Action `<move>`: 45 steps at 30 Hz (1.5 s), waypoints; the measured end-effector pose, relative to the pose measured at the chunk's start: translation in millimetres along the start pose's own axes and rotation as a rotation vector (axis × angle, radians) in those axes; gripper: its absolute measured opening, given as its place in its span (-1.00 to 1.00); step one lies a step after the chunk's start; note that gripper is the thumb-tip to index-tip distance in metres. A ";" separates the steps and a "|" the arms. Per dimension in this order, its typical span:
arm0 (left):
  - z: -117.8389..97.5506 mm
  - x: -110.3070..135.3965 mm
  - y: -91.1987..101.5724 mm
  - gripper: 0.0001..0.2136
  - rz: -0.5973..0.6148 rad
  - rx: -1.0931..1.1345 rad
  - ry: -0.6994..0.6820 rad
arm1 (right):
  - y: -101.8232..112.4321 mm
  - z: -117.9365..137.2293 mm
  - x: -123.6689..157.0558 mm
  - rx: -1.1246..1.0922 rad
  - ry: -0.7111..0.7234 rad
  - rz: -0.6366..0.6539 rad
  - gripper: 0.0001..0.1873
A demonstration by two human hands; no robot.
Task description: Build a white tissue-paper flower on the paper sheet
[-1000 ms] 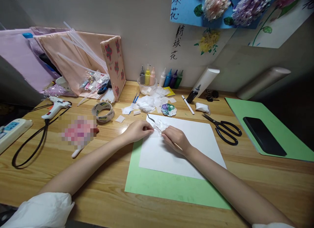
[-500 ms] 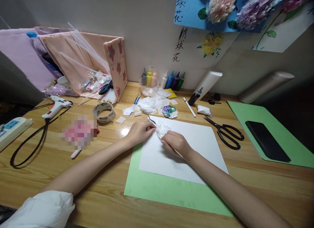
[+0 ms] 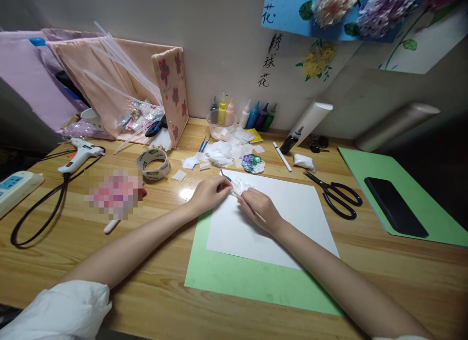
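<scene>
A white sheet of paper (image 3: 288,218) lies on a green sheet (image 3: 226,276) on the wooden desk. Near the white sheet's far left corner sits a small clump of crumpled white tissue (image 3: 242,185). My left hand (image 3: 211,192) is closed, its fingertips pinching the tissue from the left. My right hand (image 3: 258,208) is closed round a thin stick, whose tip points into the clump. A dark curved line is drawn on the paper just behind the tissue.
Black scissors (image 3: 336,194) and a phone (image 3: 395,206) on a green mat lie to the right. Behind are tissue scraps (image 3: 223,152), a paint palette (image 3: 252,163), paint bottles (image 3: 252,116), a tape roll (image 3: 153,163). A glue gun (image 3: 78,152) and power strip (image 3: 16,185) sit left.
Both hands have stayed on the tissue clump, shifting slightly closer together. The view has tilted a little.
</scene>
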State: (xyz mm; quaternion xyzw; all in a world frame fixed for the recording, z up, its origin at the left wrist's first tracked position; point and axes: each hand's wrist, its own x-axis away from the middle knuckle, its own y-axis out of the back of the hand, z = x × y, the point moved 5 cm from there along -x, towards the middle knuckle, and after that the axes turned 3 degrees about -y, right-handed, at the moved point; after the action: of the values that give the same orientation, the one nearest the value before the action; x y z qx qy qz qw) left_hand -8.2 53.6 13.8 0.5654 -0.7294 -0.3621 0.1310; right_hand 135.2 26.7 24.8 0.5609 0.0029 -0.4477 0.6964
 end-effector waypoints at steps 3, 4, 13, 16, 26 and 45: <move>0.6 0.0 -0.9 -0.84 0.019 0.030 0.011 | 0.5 1.1 0.9 -0.024 -0.017 -0.016 -0.71; 0.7 0.0 -1.0 -0.84 0.023 0.035 0.014 | 1.4 2.1 1.5 -0.030 -0.007 -0.026 -0.72; 3.1 -0.8 -0.9 -0.83 0.023 0.044 0.017 | 3.4 6.0 2.2 -0.023 0.068 -0.048 -0.72; 2.4 0.1 -2.0 -0.83 0.028 0.040 0.015 | 1.2 3.2 0.5 -0.024 0.035 -0.029 -0.72; 12.3 -16.8 38.9 -0.71 0.045 -0.029 0.075 | 7.1 1.3 3.9 -0.076 -0.017 -0.090 -0.74; 3.7 -13.0 52.5 -0.82 0.437 -0.012 0.038 | 27.6 -4.3 19.2 -0.247 0.010 -0.373 -0.68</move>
State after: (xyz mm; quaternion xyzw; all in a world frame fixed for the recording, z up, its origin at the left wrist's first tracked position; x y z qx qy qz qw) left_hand -44.5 72.1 49.6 0.3997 -0.8300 -0.3185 0.2234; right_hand 166.2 17.3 34.9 0.4634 0.1647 -0.5624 0.6647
